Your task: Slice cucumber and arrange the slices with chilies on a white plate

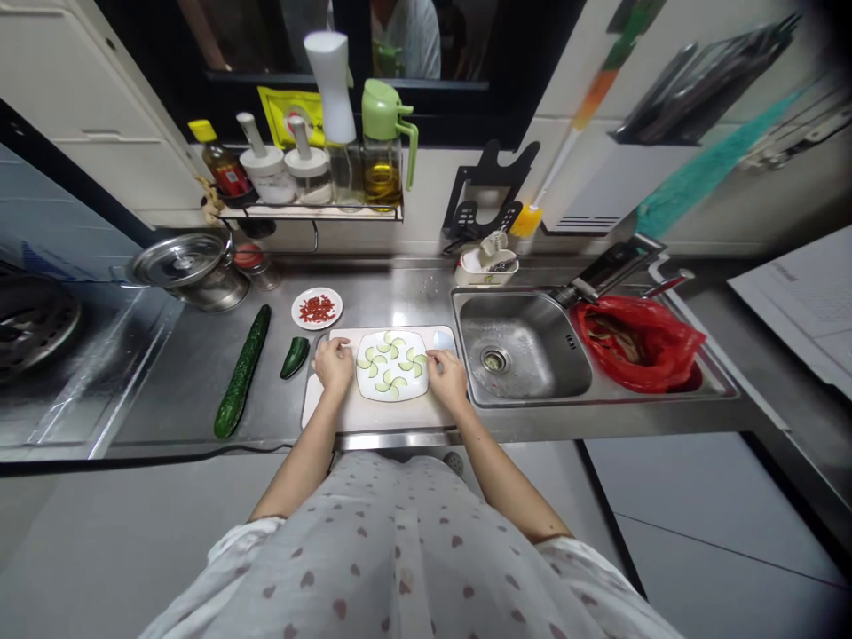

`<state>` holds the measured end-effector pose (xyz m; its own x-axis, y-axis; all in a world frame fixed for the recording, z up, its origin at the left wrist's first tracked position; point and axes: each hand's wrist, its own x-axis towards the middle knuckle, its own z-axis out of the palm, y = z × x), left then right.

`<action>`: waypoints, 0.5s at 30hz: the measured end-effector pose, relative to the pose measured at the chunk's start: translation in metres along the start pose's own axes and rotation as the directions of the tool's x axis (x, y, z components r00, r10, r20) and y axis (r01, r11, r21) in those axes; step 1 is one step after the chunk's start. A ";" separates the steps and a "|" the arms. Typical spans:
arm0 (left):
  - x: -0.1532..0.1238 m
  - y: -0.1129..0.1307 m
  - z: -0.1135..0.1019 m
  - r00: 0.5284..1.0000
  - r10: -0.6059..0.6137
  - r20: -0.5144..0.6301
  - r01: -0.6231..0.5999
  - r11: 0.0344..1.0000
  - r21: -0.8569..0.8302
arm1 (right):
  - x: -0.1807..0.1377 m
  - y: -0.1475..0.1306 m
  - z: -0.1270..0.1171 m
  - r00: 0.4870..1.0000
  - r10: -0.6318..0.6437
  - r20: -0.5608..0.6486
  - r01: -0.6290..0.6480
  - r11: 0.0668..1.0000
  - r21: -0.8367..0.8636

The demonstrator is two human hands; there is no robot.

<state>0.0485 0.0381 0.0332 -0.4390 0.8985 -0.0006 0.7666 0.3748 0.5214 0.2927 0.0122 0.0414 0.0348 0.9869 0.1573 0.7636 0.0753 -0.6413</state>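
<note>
Broadly, a steel table (179, 382) runs beneath both hands and reaches well out to either side. A sink basin (532, 355) is set into it just to the right of the right hand, and a red plastic bag (666, 346) sits farther right of that hand, past the basin. Beyond the left hand, up on the wall, a narrow shelf (306, 213) carries bottles and jars. Off to the far left of the left hand stands a lidded steel pot (213, 288). Under both hands lies a pale cutting board (373, 417). Left of the left hand, well apart from it, rests a long cucumber (243, 373). Between the two hands, on the board, is a white plate (391, 364). The left hand (335, 366) is loosely curled just beside the plate; the right hand (447, 377) has thumb and fingers drawn close together at the opposite rim, and I cannot tell whether either one pinches anything. Just beyond the left hand, a small dish (296, 313) holds chopped red bits (317, 308); near its left side lies a short cucumber piece (294, 358). Smaller green-edged slices (413, 363) form four fans on the plate, one close to the right hand's fingertips
</note>
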 end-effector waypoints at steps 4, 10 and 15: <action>0.025 -0.017 -0.011 0.980 -0.150 -0.134 0.137 0.985 -0.104 | -0.005 0.001 -0.007 0.999 -0.020 -0.047 0.022 0.998 0.054; 0.063 -0.035 -0.025 0.959 -0.186 -0.213 0.157 0.977 -0.146 | -0.006 0.002 -0.012 0.995 -0.034 -0.092 0.041 0.996 0.078; 0.092 -0.038 -0.032 0.925 -0.296 -0.237 0.264 0.952 -0.157 | -0.007 -0.001 -0.008 0.996 -0.049 -0.079 0.056 0.994 0.090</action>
<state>-0.0359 0.0991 0.0402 -0.7440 0.6665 0.0475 0.5399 0.5577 0.6304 0.2972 0.0042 0.0470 0.0482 0.9677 0.2474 0.7033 0.1430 -0.6964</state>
